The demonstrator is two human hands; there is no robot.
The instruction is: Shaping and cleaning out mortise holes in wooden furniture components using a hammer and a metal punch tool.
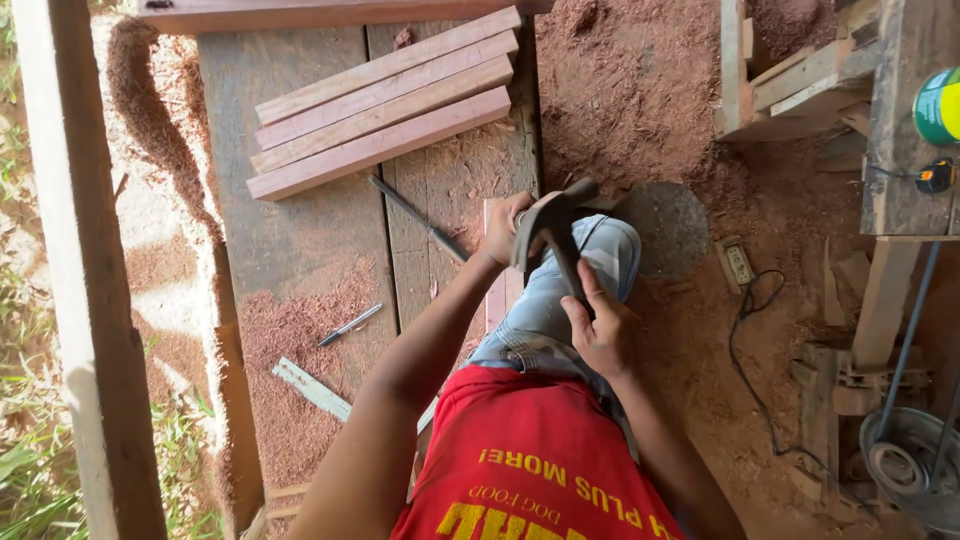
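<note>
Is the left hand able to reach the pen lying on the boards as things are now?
Probably yes. The left hand rests at the hammer head over the knee; the pen lies on open board beside that arm, nothing between.

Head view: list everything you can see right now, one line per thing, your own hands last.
wooden battens: four, reddish, stacked side by side on the plank platform
plank platform: one, grey, left of centre, strewn with sawdust
metal rod: one, dark, below the battens
pen: one, dark, on the sawdust
flat ruler: one, pale metal, lower left
round disc: one, grey, on the ground by the knee
power socket: one, pale, with a black cable
tape measure: one, black and yellow, on the right bench
hammer: one, dark, over the knee
left hand: at the hammer head
right hand: gripping the hammer handle
</note>
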